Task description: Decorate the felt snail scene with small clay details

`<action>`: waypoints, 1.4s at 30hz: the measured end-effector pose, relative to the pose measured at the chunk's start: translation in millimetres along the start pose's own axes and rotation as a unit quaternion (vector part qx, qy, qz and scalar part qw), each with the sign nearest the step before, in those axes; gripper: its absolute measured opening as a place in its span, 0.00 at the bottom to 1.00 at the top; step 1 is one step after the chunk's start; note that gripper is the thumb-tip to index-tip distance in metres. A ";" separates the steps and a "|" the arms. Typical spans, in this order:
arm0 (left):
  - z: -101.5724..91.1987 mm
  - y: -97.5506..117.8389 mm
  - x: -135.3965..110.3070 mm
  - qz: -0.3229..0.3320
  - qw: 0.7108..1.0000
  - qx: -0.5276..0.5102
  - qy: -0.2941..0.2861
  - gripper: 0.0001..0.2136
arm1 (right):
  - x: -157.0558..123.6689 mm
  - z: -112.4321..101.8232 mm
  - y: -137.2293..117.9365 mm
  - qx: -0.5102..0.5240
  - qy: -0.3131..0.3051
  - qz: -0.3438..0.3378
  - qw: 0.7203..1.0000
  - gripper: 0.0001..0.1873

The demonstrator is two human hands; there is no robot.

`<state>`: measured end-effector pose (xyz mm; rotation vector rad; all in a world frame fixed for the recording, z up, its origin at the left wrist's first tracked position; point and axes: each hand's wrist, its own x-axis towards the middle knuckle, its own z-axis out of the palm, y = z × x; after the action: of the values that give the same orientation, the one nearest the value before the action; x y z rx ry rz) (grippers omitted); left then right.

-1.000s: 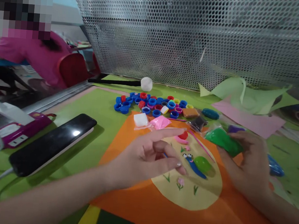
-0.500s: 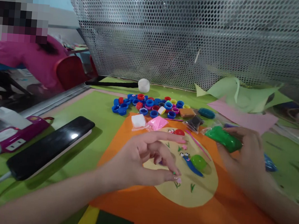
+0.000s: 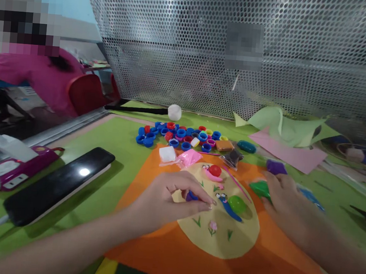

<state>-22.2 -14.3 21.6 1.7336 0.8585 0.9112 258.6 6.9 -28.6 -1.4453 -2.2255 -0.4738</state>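
Observation:
My left hand (image 3: 178,193) hovers over the cream paper oval (image 3: 191,234), thumb and index fingertip pinched together. Whatever they hold is too small to make out. At the oval's right, my right hand (image 3: 287,202) grips a packet of green clay (image 3: 260,188) low over the sheet, its fingertips partly hidden. A blue clay snail (image 3: 231,210) with a green shell and a pink snail (image 3: 213,177) with a red shell lie on the oval. A pink clay flower (image 3: 213,226) and small green grass blades are there too. My left fingers partly cover a dark blue piece (image 3: 191,195).
Behind the orange sheet (image 3: 140,201) lie several clay pots (image 3: 180,133) and clay packets (image 3: 190,157). A phone (image 3: 60,184) and a purple power strip (image 3: 12,163) are at left. A perforated metal panel (image 3: 177,48) stands behind. A person in pink (image 3: 45,73) sits far left.
My right hand has lowered the green clay packet towards the table. My left hand has moved slightly up and left, uncovering the pink flower, and its fingertips have come closer together.

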 end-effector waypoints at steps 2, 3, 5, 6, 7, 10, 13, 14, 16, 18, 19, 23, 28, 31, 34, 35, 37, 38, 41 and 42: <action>0.0 0.1 0.1 0.009 1.000 0.011 -0.004 0.03 | -3.0 2.6 4.7 -0.035 -0.032 -0.025 0.999 0.21; 0.0 0.5 -0.2 0.013 1.000 0.018 -0.005 0.04 | -3.8 3.1 6.5 -0.054 -0.044 -0.032 0.997 0.21; 0.0 1.5 -1.1 0.016 0.999 0.040 -0.002 0.04 | -3.3 1.9 7.2 -0.088 -0.054 -0.034 0.994 0.19; 0.1 2.0 -1.5 0.015 0.999 0.052 0.003 0.04 | -1.9 -0.2 5.5 -0.103 -0.054 -0.033 0.993 0.18; 0.2 2.3 -1.9 0.013 0.998 0.064 0.007 0.04 | 0.2 -3.3 2.2 -0.114 -0.050 -0.029 0.992 0.17; 1.5 1.4 -2.2 0.013 0.997 0.075 0.005 0.04 | 7.4 -17.7 -17.0 -0.083 -0.037 -0.046 0.995 0.20; 4.5 -0.5 -2.7 0.041 0.997 0.063 0.001 0.02 | 9.2 -34.4 -43.1 0.068 -0.057 -0.119 0.989 0.17; 6.0 -0.6 -3.0 0.054 0.997 0.060 0.001 0.01 | 8.2 -39.1 -51.3 0.112 -0.066 -0.135 0.982 0.13; 9.2 0.1 -4.0 0.077 0.995 0.061 -0.004 0.02 | 5.4 -46.3 -65.0 0.189 -0.106 -0.151 0.964 0.07; 12.2 1.5 -5.4 0.093 0.993 0.074 -0.016 0.04 | 3.5 -50.3 -74.8 0.241 -0.136 -0.148 0.950 0.07; 13.4 2.2 -6.2 0.099 0.991 0.082 -0.024 0.05 | 3.5 -51.4 -78.4 0.257 -0.144 -0.141 0.945 0.09; 15.2 3.0 -10.1 0.123 0.983 0.123 -0.057 0.07 | 10.0 -53.3 -87.8 0.270 -0.144 -0.134 0.943 0.20; 9.7 3.3 -11.4 0.110 0.978 0.154 -0.086 0.07 | 24.6 -56.2 -93.1 0.216 -0.116 -0.134 0.960 0.29; 6.6 4.3 -9.9 0.098 0.975 0.161 -0.121 0.09 | 29.0 -56.5 -92.9 0.225 -0.124 -0.125 0.958 0.30; 5.4 7.8 -10.1 0.080 0.969 0.173 -0.156 0.11 | 28.7 -54.5 -90.3 0.243 -0.119 -0.121 0.955 0.28; 5.3 9.7 -10.6 0.071 0.968 0.176 -0.164 0.11 | 28.2 -53.8 -89.0 0.247 -0.121 -0.120 0.954 0.27; 5.4 14.0 -11.9 0.067 0.965 0.186 -0.174 0.11 | 27.2 -53.2 -85.8 0.258 -0.131 -0.112 0.950 0.23; 5.5 16.0 -12.5 0.070 0.964 0.191 -0.174 0.11 | 26.9 -53.3 -84.0 0.266 -0.141 -0.107 0.948 0.21; 6.1 19.4 -13.0 0.079 0.964 0.193 -0.166 0.11 | 26.8 -54.8 -79.0 0.288 -0.155 -0.107 0.939 0.17; 6.3 19.5 -12.8 0.082 0.965 0.191 -0.161 0.11 | 27.0 -55.5 -77.6 0.291 -0.158 -0.113 0.937 0.16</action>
<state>-20.1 -33.6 36.0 2.2412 0.7117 0.5630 187.6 -31.1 29.2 -1.0053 -2.4935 0.3646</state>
